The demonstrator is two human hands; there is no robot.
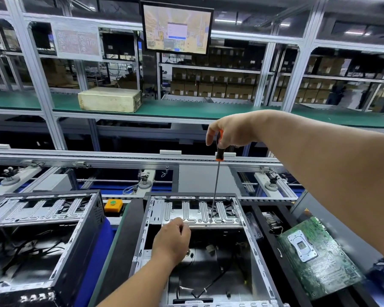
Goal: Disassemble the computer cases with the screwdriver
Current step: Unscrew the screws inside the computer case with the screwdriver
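Midway: your right hand (231, 131) grips the screwdriver (216, 180) on the drive bracket (200, 214) of the open centre case (142, 240), left hand (172, 240) curled beside it (grasp unclear), motherboard (317, 258) already out.

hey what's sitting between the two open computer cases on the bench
In the head view, an orange box with a green button sits at the far end of the gap between the left case and the middle case; nearer, blue surface.

Right hand (231, 129) raised, fingers curled round a handle, bare forearm stretching back to the right. Left hand (172, 240) lower and nearer, knuckles up, fingers curled under.
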